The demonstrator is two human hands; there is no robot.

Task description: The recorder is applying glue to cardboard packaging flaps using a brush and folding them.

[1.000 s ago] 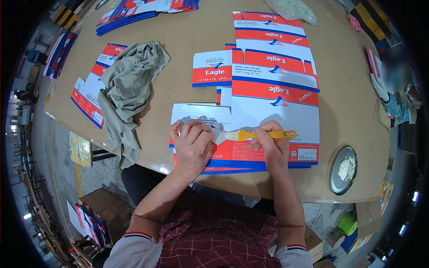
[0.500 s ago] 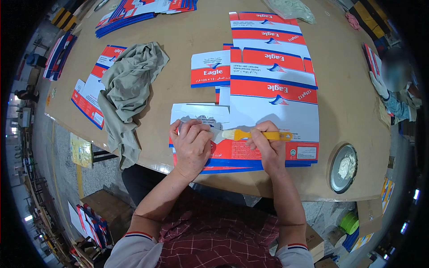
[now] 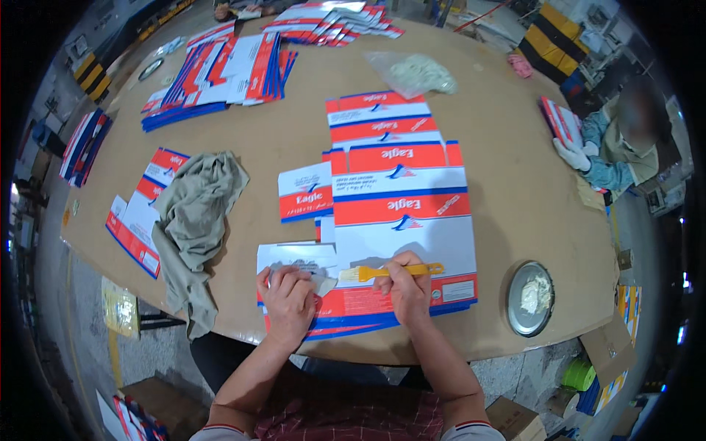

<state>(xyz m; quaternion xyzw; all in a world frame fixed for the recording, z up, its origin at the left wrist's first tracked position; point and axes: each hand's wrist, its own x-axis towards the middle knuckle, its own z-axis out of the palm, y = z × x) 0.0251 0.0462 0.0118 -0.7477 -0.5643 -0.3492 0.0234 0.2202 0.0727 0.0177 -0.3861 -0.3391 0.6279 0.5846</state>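
Observation:
My right hand (image 3: pixel 409 290) is closed around the yellow handle of a flat brush (image 3: pixel 423 270), held level with its pale bristles pointing left. Under the brush lies a stack of flat, unfolded cartons (image 3: pixel 401 246), red, white and blue, fanned out away from me. My left hand (image 3: pixel 289 303) is over the carton flap at the stack's left, fingers curled together. A small greyish-white piece (image 3: pixel 323 284) sticks out beside those fingers, close to the bristle tips. What it is I cannot make out, and the palm side is hidden.
A round metal dish (image 3: pixel 512 316) with white paste stands right of the stack. Crumpled grey-green cloth (image 3: pixel 195 213) lies left, over more cartons. Carton piles (image 3: pixel 220 73) and a plastic bag (image 3: pixel 423 75) are farther back. At the right edge, a gloved co-worker (image 3: pixel 614 151) holds flat cartons.
The view has tilted up, showing more of the table's far side and the co-worker. My hands stay over the same cartons, with the brush still in my right hand.

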